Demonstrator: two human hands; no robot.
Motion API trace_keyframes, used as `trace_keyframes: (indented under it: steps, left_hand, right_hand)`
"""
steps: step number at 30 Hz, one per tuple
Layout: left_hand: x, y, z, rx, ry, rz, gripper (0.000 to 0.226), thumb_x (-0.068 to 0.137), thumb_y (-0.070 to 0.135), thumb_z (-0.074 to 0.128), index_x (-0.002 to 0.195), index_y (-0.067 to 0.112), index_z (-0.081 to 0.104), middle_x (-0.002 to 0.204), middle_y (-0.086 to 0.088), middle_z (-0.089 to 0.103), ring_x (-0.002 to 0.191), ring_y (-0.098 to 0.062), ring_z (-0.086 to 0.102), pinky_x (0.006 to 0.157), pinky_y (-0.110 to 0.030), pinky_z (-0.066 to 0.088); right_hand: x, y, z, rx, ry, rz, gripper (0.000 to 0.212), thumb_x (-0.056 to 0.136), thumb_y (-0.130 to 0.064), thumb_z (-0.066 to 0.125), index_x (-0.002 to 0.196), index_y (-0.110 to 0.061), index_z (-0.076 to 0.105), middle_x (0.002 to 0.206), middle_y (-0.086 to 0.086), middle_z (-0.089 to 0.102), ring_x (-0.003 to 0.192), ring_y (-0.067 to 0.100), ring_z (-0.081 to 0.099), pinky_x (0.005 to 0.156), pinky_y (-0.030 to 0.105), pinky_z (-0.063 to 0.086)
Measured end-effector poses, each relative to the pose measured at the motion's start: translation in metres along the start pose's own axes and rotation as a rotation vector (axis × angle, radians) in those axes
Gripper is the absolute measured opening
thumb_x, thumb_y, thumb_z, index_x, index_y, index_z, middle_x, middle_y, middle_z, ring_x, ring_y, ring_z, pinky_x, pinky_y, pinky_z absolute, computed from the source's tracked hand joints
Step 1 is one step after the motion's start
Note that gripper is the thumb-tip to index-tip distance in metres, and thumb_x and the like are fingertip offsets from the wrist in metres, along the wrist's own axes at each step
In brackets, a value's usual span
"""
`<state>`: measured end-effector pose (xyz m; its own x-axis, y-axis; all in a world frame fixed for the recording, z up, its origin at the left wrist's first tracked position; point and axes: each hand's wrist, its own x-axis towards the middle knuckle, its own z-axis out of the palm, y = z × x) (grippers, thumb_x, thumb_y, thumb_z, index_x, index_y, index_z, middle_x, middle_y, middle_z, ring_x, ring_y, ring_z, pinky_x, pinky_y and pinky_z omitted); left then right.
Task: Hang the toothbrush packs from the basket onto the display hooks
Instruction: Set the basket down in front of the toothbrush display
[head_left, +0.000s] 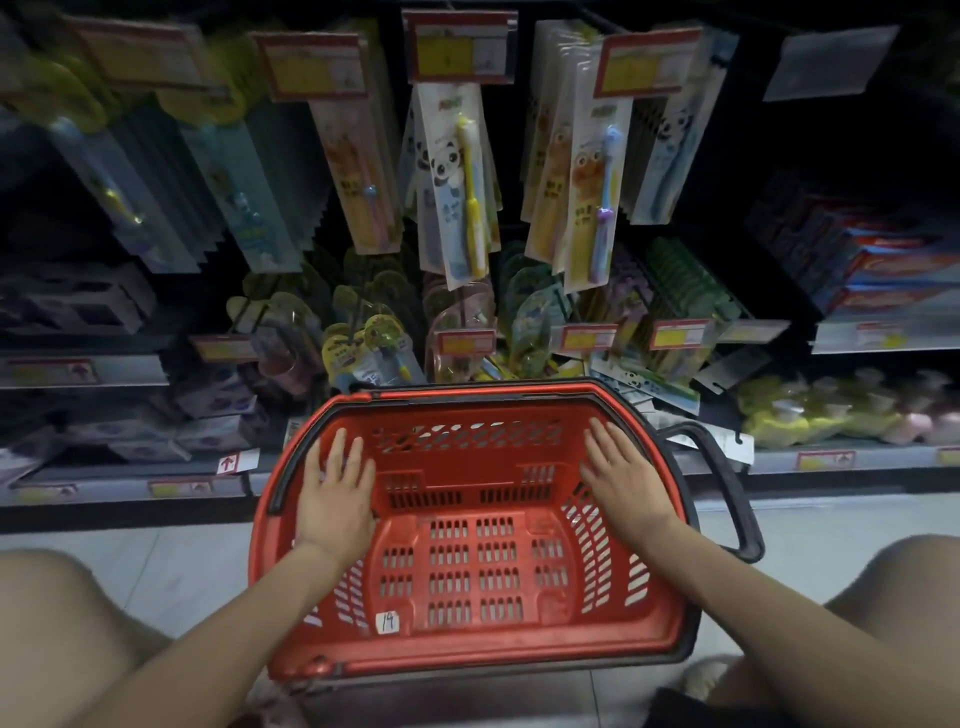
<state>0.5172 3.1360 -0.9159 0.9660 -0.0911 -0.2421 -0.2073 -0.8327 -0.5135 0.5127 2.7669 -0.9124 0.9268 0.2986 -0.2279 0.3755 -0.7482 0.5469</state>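
Basket: red slotted plastic shopping basket (613, 649) sat on the floor.
Left hand (332, 499): spread flat over its left wall.
Right hand (626, 483): spread flat over its right wall.
Display: carded toothbrush packs (457, 182) hung above.

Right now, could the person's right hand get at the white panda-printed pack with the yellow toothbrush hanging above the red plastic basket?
Probably yes. The right hand is open and holds nothing, and the white panda pack hangs frontmost on its hook, with nothing between them above the red plastic basket.
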Motion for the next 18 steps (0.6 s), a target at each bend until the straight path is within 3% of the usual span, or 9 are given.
trace_keyframes:
  steps: [6,10,15,18]
  left_hand:
    - [-0.007,0.003,-0.020,-0.226,0.011,0.016,0.083,0.101,0.057,0.036,0.167,0.023,0.000,0.174,-0.015,0.006,0.161,-0.037,-0.005,0.128,-0.057,0.000]
    - [-0.011,0.002,-0.043,-0.389,0.149,0.046,0.084,0.098,0.060,0.040,0.167,0.027,0.005,0.172,-0.011,0.021,0.161,-0.031,0.009,0.130,-0.053,0.008]
    - [-0.018,0.001,-0.086,-0.536,0.384,0.111,0.079,0.095,0.062,0.044,0.164,0.027,0.026,0.162,-0.009,0.042,0.153,-0.028,0.033,0.128,-0.047,0.021]
    - [-0.026,-0.001,-0.117,-0.639,0.489,0.146,0.074,0.095,0.061,0.046,0.160,0.028,0.032,0.155,-0.004,0.049,0.144,-0.025,0.043,0.122,-0.043,0.033]
  right_hand:
    - [-0.007,0.002,-0.013,0.299,0.099,-0.001,0.055,0.092,-0.025,0.061,0.144,-0.012,0.054,0.161,0.026,0.037,0.156,0.042,0.023,0.128,0.051,-0.005]
    - [-0.014,0.002,-0.030,0.390,0.129,0.051,0.065,0.092,-0.036,0.060,0.152,-0.017,0.047,0.163,0.020,0.036,0.157,0.037,0.022,0.129,0.051,0.004]
    - [-0.016,0.012,-0.067,0.503,0.263,0.169,0.079,0.091,-0.061,0.053,0.157,-0.019,0.041,0.161,0.015,0.041,0.154,0.033,0.030,0.129,0.050,0.017]
    - [-0.020,0.031,-0.103,0.573,0.366,0.230,0.076,0.093,-0.063,0.052,0.154,-0.020,0.043,0.156,0.011,0.046,0.149,0.031,0.037,0.126,0.049,0.024]
